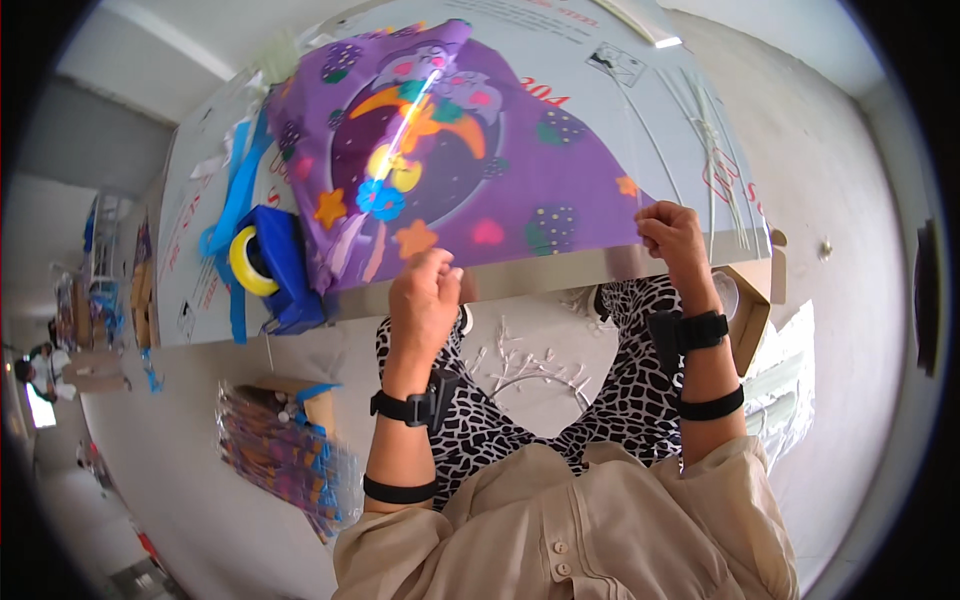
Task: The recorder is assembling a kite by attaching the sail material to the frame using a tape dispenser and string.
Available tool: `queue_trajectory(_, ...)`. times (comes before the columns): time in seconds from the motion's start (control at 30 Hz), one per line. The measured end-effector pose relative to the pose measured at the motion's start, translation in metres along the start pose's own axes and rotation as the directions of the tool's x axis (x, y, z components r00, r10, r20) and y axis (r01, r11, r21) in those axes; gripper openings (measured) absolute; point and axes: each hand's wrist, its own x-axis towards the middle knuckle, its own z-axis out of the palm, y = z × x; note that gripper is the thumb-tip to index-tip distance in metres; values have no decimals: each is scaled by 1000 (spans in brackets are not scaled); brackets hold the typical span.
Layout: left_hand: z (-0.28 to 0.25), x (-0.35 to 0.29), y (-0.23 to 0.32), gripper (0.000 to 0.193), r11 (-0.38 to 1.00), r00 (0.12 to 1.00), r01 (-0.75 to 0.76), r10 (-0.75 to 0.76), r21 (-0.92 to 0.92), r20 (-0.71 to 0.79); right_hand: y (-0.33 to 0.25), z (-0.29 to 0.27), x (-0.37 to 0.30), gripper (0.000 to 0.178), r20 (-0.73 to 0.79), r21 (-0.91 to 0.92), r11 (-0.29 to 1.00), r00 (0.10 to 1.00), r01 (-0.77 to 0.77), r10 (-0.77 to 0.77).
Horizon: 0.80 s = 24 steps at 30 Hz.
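Across the table lies a purple sheet (500, 205), roughly triangular and kite-like, printed with cartoon faces, an orange moon, stars and strawberries. My right hand (675, 235) is closed in a pinch on its right-hand corner. At the near edge, left of the middle, my left hand (425, 300) is closed with its fingertips against the sheet; what lies between them is partly hidden. A bright streak of glare crosses the print. Just left of the sheet stands a blue tape dispenser (285, 265) with a yellow roll (250, 262).
The board-covered table (640, 130) carries thin white rods (720, 170) at right and blue strips (235, 190) at left. Below, a clear bag of folded purple pieces (275, 440) lies left, and an open carton (752, 310) stands right. White pieces (520, 350) lie between my legs.
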Motion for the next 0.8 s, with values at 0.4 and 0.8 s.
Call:
queue_trajectory(0.4, -24, -14, -42, 15, 981, 978, 196, -196, 12, 70, 18, -2, -2, 9, 303, -779, 398, 846, 485, -438)
queue_trajectory(0.8, 54, 47, -31, 27, 897, 953, -303, 274, 321, 132, 26, 5, 17, 7, 358, -790, 318, 816, 524, -454)
